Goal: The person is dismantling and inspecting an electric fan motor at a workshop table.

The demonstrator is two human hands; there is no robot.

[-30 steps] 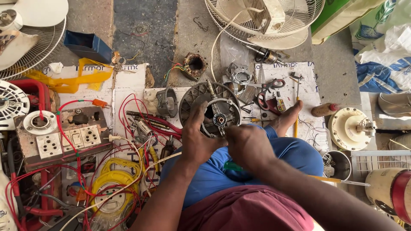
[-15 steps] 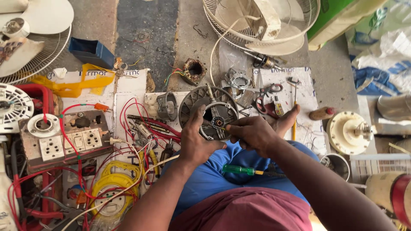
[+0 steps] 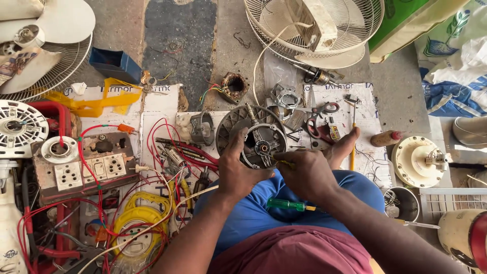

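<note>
- Grey metal motor housing [image 3: 261,144] clamped in left hand [image 3: 238,172], braced over lap, open face upward.
- Right hand [image 3: 304,172] pinches thin yellow tool [image 3: 284,163] at housing rim.
- Green screwdriver [image 3: 286,204] parked below housing, on lap.

Rough concrete floor [image 3: 127,30], seemingly sunlit, with one dark patch [image 3: 177,40].

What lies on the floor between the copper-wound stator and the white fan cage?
In the head view, only a white cable crosses bare floor between the stator and the fan cage.
</note>
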